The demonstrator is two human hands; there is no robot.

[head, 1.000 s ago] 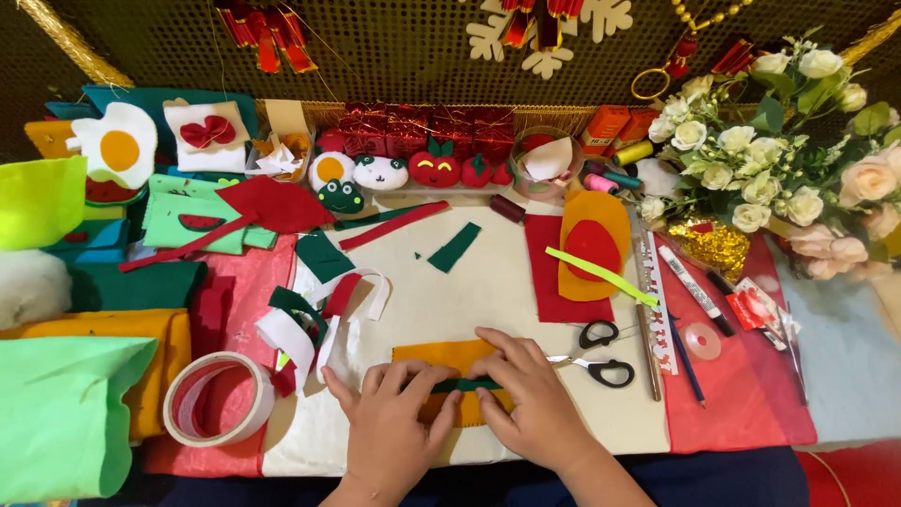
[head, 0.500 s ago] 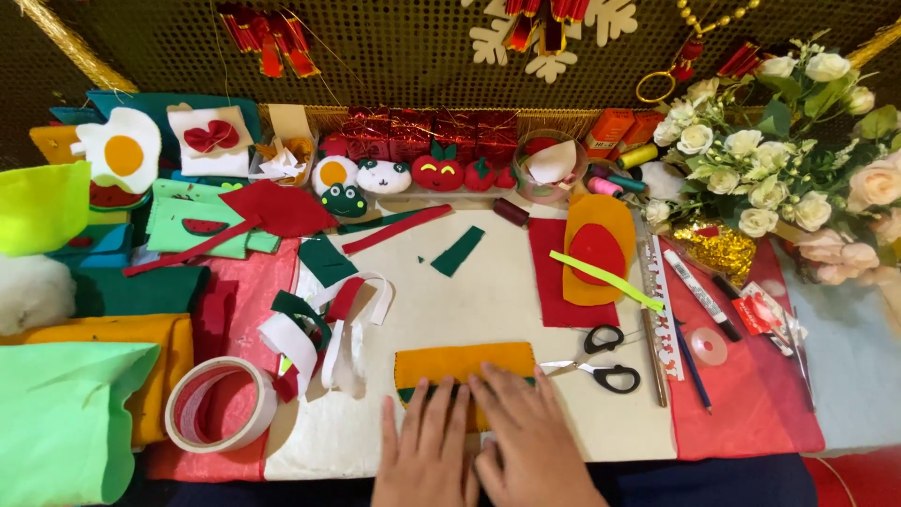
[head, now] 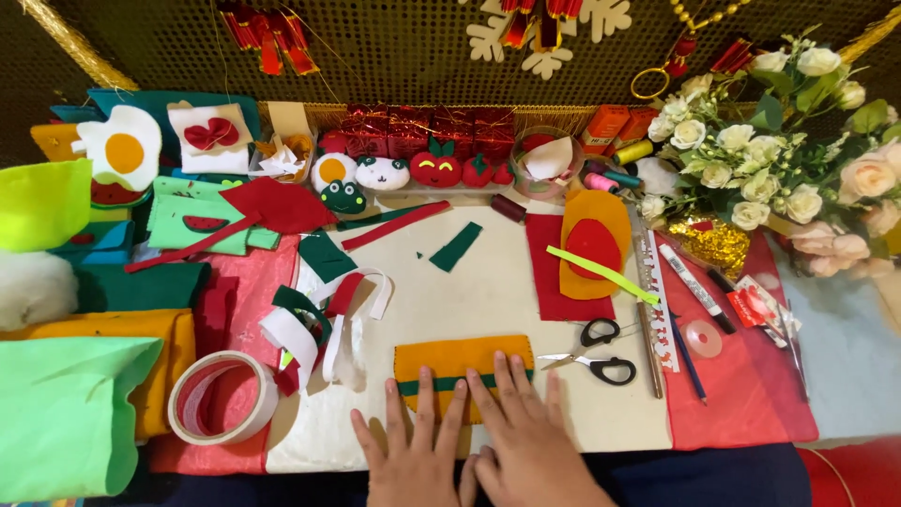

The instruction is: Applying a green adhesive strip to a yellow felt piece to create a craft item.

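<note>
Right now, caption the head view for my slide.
Left hand and right hand press flat on an orange felt piece with a green stripe, scissors alongside.

A craft table — felt scraps, scissors, tape roll strewn about.

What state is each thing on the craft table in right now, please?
Left hand: flat, fingers spread, pressing the orange felt.
Right hand: flat on the orange felt.
Orange felt: lying flat, green strip across it.
Scissors: blades closed, set down, untouched.
Tape roll: lying flat, untouched.
Pen: capped, lying on the red felt.
</note>
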